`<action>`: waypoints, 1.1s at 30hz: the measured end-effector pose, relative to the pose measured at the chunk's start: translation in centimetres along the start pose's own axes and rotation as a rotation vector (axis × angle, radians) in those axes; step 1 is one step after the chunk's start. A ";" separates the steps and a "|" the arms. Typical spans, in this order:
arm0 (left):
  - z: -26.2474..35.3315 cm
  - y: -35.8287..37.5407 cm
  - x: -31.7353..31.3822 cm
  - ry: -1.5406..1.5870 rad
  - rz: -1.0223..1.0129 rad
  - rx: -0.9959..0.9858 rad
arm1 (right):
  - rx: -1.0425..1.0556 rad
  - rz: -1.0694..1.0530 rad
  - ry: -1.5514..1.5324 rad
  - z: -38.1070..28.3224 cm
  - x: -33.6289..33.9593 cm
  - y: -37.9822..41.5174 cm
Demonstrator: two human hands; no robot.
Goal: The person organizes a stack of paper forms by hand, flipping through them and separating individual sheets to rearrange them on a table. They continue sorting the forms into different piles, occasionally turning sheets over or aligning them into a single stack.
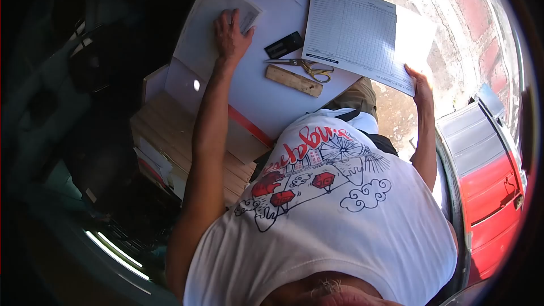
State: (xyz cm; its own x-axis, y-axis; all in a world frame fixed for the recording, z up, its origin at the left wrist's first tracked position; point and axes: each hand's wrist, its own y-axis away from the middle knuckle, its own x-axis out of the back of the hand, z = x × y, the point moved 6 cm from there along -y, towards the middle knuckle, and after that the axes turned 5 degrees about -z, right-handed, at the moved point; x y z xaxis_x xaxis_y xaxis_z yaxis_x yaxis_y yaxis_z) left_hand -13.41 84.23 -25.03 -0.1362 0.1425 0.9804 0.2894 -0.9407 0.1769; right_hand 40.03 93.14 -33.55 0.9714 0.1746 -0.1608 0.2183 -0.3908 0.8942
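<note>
My left hand (231,35) lies on a stack of pale paper sheets (205,11) at the table's far left, fingers stretched out. Holding the right edge of a printed form with a grid of rows (351,31) is my right hand (420,84), its thumb on top and the fingers mostly hidden below. The form reaches past the table edge, and sunlight washes out its right part. Between the hands lie a black rectangular object (283,45), scissors with gold-coloured handles (313,70) and a worn wooden block (293,80).
The white table (249,90) has an orange-red strip on its near edge. Wooden boards or a cabinet (170,130) stand below left, with papers tucked inside. To the right are a red and grey metal object (487,175) and sunlit ground (396,113).
</note>
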 end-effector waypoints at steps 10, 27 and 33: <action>-2.4 -0.1 0.8 0.162 -0.011 -0.069 | 0.020 -0.091 0.034 -1.2 -2.5 0.9; -1.5 0.0 1.6 0.140 0.013 -0.011 | 0.084 -0.053 0.007 -2.6 -3.1 1.3; 1.0 1.5 0.8 -0.167 0.070 0.074 | 0.212 -0.027 0.094 -6.8 -5.0 3.7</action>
State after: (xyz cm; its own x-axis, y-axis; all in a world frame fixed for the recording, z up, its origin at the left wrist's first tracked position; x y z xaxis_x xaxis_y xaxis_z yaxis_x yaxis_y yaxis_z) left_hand -12.19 83.27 -23.89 0.0441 0.1319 0.9903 0.3627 -0.9257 0.1072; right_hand 35.37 96.93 -26.60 0.9541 0.2671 -0.1351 0.2685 -0.5642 0.7808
